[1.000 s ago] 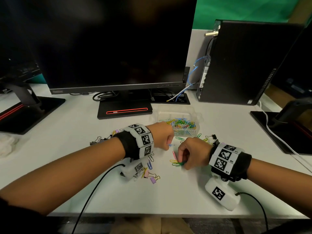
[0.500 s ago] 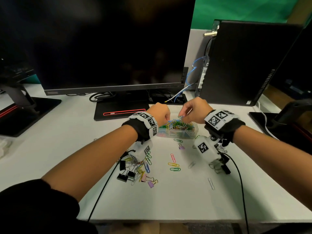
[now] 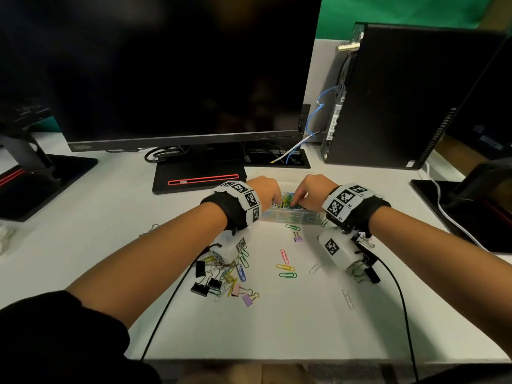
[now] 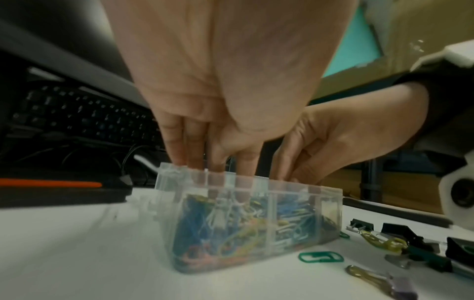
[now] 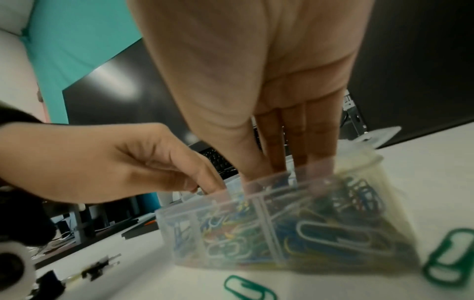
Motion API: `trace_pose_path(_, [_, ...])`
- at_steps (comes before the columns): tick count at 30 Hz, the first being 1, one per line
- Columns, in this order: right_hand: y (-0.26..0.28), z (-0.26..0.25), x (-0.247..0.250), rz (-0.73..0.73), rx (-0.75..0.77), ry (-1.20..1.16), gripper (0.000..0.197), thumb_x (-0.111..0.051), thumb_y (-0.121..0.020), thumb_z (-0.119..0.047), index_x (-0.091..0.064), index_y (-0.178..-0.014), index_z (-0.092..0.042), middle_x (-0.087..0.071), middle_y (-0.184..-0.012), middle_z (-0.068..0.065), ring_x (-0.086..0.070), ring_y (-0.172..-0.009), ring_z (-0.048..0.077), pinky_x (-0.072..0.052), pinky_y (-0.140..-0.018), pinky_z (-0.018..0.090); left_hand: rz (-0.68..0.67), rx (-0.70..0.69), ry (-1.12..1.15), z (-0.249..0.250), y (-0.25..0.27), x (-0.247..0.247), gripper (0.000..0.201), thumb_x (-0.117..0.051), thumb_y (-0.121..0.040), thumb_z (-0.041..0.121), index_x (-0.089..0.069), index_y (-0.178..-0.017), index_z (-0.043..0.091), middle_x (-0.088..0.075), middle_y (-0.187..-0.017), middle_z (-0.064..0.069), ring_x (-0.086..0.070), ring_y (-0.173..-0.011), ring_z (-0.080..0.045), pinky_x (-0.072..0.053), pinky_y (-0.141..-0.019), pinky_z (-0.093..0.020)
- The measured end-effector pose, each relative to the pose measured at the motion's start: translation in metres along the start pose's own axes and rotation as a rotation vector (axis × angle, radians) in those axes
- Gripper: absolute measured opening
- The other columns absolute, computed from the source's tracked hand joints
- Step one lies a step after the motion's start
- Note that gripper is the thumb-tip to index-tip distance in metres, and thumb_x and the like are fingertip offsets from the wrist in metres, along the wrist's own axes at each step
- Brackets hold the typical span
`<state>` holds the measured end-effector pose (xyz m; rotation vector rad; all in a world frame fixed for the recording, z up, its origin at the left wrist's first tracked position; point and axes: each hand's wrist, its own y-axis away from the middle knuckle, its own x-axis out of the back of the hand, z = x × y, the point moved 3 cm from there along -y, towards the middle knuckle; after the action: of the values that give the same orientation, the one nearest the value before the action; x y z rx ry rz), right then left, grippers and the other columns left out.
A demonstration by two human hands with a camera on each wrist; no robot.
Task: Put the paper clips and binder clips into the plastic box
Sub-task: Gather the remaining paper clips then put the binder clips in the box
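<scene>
The clear plastic box [image 3: 293, 217], packed with coloured paper clips, stands on the white table behind the loose clips. Both hands reach down into it from above. My left hand [image 3: 277, 202] enters its left half and my right hand [image 3: 297, 200] its right half. In the wrist views the left hand's [image 4: 212, 168] and right hand's [image 5: 277, 168] fingers run straight down past the rim of the box [image 4: 256, 223]; the tips blur behind its wall, so a held clip cannot be made out. A pile of binder clips and paper clips [image 3: 221, 275] lies under the left wrist.
Pink [image 3: 284, 256], yellow [image 3: 285, 267] and green [image 3: 288, 275] paper clips and a purple binder clip [image 3: 297, 238] lie mid-table. More binder clips [image 3: 363, 270] lie under the right wrist. The monitor stand [image 3: 199, 180] and PC tower [image 3: 401, 101] stand behind the box.
Both hands rose from the loose clips on the table, moved back over the box and have now dropped so their fingers dip inside it.
</scene>
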<state>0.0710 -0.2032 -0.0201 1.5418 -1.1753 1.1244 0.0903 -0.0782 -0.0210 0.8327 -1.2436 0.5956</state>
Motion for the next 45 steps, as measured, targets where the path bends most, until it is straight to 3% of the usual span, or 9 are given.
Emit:
trace_pose_path(7, [0.033, 0.001, 0.016, 0.092, 0.128, -0.004, 0.025, -0.054, -0.084, -0.005, -0.074, -0.093, -0.018, -0.070, -0.102, -0.002, -0.047, -0.061, -0.003, -0.034, -0.066, 0.008, 0.174, -0.075, 0.067, 0.002, 0.025, 0.007, 0.037, -0.044, -0.091, 0.005, -0.062, -0.119, 0.020, -0.055, -0.123, -0.006, -0.052, -0.114, -0.023, -0.043, -0.091, -0.028])
trace_pose_path(13, [0.083, 0.005, -0.007, -0.239, 0.210, 0.002, 0.014, -0.070, -0.074, -0.018, -0.074, -0.087, -0.023, -0.065, -0.076, -0.015, -0.052, -0.061, -0.019, -0.036, -0.059, -0.002, -0.114, -0.267, 0.091, 0.019, 0.053, -0.022, 0.040, -0.069, -0.082, 0.026, -0.061, -0.120, 0.017, -0.061, -0.116, -0.002, -0.047, -0.085, -0.007, -0.027, -0.060, -0.001])
trace_pose_path(16, [0.090, 0.008, -0.026, -0.296, 0.172, -0.002, 0.022, -0.076, -0.070, -0.028, -0.073, -0.092, -0.026, -0.065, -0.078, -0.014, -0.054, -0.059, -0.009, -0.037, -0.061, 0.000, -0.166, -0.276, 0.102, 0.028, 0.053, -0.036, 0.055, -0.075, -0.075, 0.035, -0.058, -0.123, 0.016, -0.056, -0.119, -0.002, -0.044, -0.085, -0.007, -0.026, -0.060, -0.002])
trace_pose_path(21, [0.087, 0.009, -0.036, -0.329, 0.128, -0.086, 0.009, -0.076, -0.071, -0.025, -0.071, -0.079, -0.022, -0.073, -0.079, 0.000, -0.069, -0.070, 0.022, -0.054, -0.074, 0.026, -0.179, -0.262, 0.078, 0.042, 0.054, -0.043, 0.057, -0.078, -0.069, 0.042, -0.058, -0.113, 0.011, -0.058, -0.106, -0.004, -0.047, -0.085, -0.013, -0.036, -0.064, -0.020])
trace_pose_path(26, [0.088, 0.008, -0.038, -0.372, 0.142, -0.067, 0.005, -0.071, -0.077, -0.023, -0.067, -0.078, -0.021, -0.061, -0.063, -0.010, -0.063, -0.061, 0.018, -0.046, -0.061, 0.013, -0.182, -0.259, 0.047, 0.052, 0.054, -0.044, 0.047, -0.074, -0.076, 0.032, -0.060, -0.111, 0.004, -0.059, -0.099, -0.003, -0.054, -0.100, -0.023, -0.032, -0.071, -0.020])
trace_pose_path(29, [0.089, 0.008, -0.036, -0.358, 0.161, -0.059, 0.005, -0.071, -0.077, -0.023, -0.067, -0.079, -0.021, -0.062, -0.066, -0.009, -0.063, -0.064, 0.014, -0.043, -0.061, 0.010, -0.174, -0.261, 0.058, 0.057, 0.053, -0.044, 0.041, -0.073, -0.078, 0.029, -0.062, -0.108, 0.004, -0.041, -0.071, 0.012, -0.046, -0.086, -0.016, -0.035, -0.068, -0.021])
trace_pose_path(35, [0.105, 0.022, -0.024, -0.304, 0.150, -0.187, 0.020, -0.080, -0.069, -0.028, -0.062, -0.075, -0.035, -0.064, -0.063, -0.016, -0.056, -0.057, -0.004, -0.041, -0.060, 0.005, -0.177, -0.246, 0.064, 0.064, 0.050, -0.045, 0.036, -0.074, -0.078, 0.027, -0.066, -0.102, 0.001, -0.048, -0.066, 0.009, -0.048, -0.070, -0.013, -0.042, -0.067, -0.023])
trace_pose_path(40, [0.129, 0.033, -0.025, -0.382, 0.137, -0.297, 0.018, -0.082, -0.067, -0.022, -0.071, -0.080, -0.028, -0.069, -0.069, -0.010, -0.058, -0.058, -0.006, -0.042, -0.060, 0.007, -0.215, -0.259, 0.083, 0.063, 0.048, -0.042, 0.024, -0.069, -0.081, 0.013, -0.068, -0.101, 0.000, -0.071, -0.102, -0.013, -0.054, -0.079, -0.013, -0.042, -0.063, -0.019])
trace_pose_path(45, [0.135, 0.048, -0.027, -0.357, 0.119, -0.359, 0.019, -0.084, -0.064, -0.024, -0.073, -0.076, -0.034, -0.072, -0.069, -0.011, -0.064, -0.065, 0.000, -0.052, -0.077, 0.019, -0.251, -0.279, 0.041, 0.064, 0.046, -0.042, 0.023, -0.066, -0.083, 0.011, -0.069, -0.102, -0.001, -0.071, -0.105, -0.014, -0.053, -0.081, -0.013, -0.042, -0.066, -0.020])
